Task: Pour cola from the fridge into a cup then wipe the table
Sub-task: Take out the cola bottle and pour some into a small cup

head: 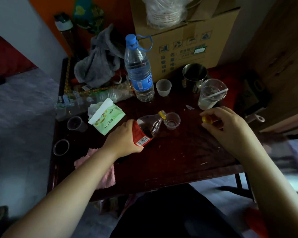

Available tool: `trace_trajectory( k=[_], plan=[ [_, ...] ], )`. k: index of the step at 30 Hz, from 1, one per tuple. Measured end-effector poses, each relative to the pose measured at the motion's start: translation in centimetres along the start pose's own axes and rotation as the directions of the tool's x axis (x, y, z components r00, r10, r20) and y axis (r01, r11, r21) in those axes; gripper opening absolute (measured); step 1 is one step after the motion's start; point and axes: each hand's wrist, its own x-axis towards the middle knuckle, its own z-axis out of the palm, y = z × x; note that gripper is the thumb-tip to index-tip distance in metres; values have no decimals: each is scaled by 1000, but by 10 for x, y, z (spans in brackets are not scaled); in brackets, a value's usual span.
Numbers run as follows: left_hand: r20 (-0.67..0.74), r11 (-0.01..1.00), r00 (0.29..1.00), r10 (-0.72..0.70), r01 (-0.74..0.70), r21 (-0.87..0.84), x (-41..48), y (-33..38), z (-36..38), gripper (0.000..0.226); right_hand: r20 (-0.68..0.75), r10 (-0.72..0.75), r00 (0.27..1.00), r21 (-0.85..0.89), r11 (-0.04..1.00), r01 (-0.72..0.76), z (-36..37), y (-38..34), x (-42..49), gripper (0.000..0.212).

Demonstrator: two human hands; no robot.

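Left hand (123,140): curled round the labelled lower half of the bottle. The grip sits low, so I judge the tilt should come from a slow wrist turn.
Bottle (147,127): tilted, neck pointing right and down, with its mouth at the cup's left rim. The little cola left has pooled low by the label. It will need a steeper tilt before it runs, and may then come in a rush.
Cup (171,121): small, clear and upright on the table (179,160), between the two hands, with nothing steadying it. It looks light, so the neck should not lean on the rim or it could tip.
Cap (207,119): yellow, pinched in the right fingertips and ready to go back on.
Right hand (225,124): fingers curled on the cap, well right of the cup. A spare finger could brace the cup.
Cloth (86,160): pink, at the table's left front and largely covered by the left forearm. It is likely the wiper for later.
Left fingers: behind the bottle, unseen.
Stream: I cannot tell whether cola is flowing yet.
Cup contents: perhaps a trace at the bottom, too dim to be sure.
Table surface: dark, so spills are hard to make out.
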Motion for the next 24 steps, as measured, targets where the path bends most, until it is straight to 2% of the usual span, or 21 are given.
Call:
trace_trajectory(
  k=[24],
  plan=[
    [70, 986, 998, -7, -5, 165, 17, 12, 4, 88, -14, 56, 998, 18, 998, -56, -5, 30, -10, 25]
  ],
)
